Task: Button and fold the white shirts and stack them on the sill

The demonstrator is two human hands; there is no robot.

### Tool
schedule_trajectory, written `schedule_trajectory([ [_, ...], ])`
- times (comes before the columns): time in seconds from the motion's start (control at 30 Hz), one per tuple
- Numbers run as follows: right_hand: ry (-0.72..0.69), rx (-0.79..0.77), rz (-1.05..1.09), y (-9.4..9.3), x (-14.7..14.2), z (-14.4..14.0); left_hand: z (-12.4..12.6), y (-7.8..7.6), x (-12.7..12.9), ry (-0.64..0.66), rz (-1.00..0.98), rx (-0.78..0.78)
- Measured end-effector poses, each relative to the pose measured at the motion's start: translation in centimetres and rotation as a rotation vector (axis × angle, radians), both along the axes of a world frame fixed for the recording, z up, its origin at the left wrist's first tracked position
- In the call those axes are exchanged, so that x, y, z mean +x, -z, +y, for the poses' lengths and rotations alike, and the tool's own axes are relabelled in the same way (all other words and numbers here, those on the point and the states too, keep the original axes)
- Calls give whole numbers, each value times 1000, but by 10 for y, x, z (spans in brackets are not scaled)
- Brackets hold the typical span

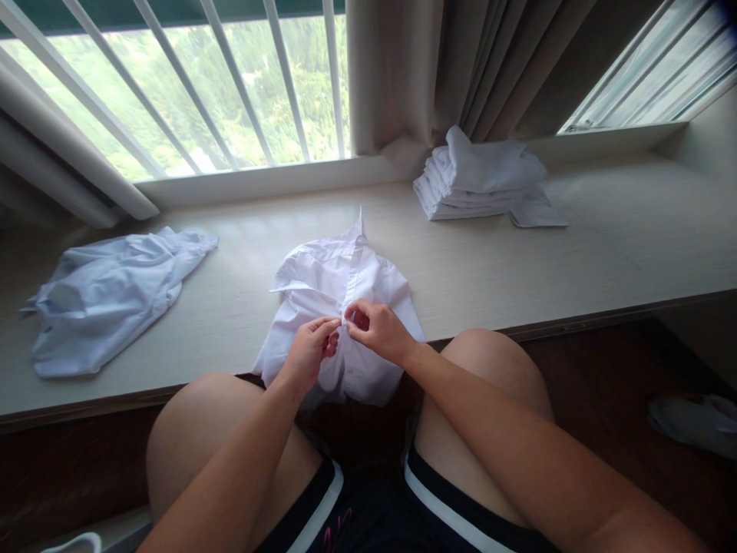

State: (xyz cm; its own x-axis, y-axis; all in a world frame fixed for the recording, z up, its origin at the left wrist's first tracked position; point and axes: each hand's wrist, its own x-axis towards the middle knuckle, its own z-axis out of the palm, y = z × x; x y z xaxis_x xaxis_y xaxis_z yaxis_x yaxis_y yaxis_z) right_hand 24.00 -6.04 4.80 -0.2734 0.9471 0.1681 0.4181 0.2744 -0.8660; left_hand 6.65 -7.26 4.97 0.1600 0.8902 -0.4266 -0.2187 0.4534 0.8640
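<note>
At the centre of the frame we have a white shirt point(377, 276) on the window ledge point(610, 246), its lower part hanging over the near edge, and our left hand point(312, 346) and right hand point(377, 329) both pinch its buttoned front, fingertips nearly meeting. We see a rumpled pale garment point(118, 296) at the left of the frame and a folded stack of white clothes point(487, 180) at the upper right.

Barred window point(266, 84): 11 o'clock; greenery point(210, 77) beyond its bars point(286, 77). Grey curtain point(397, 69): 1 o'clock, hanging in folds. Second curtain point(69, 146): 10 o'clock, beside the window. Second barred window point(639, 69): 2 o'clock. Pale object point(691, 418), indistinct: 4 o'clock, on dark floor point(587, 384). White curved item point(77, 540): 8 o'clock, partly cropped.
</note>
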Motion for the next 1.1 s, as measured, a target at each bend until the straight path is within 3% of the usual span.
schedule_trajectory([
  [1.1, -1, 31, -57, -7, 1, -2, 2, 10, -2, -25, 105, 71],
])
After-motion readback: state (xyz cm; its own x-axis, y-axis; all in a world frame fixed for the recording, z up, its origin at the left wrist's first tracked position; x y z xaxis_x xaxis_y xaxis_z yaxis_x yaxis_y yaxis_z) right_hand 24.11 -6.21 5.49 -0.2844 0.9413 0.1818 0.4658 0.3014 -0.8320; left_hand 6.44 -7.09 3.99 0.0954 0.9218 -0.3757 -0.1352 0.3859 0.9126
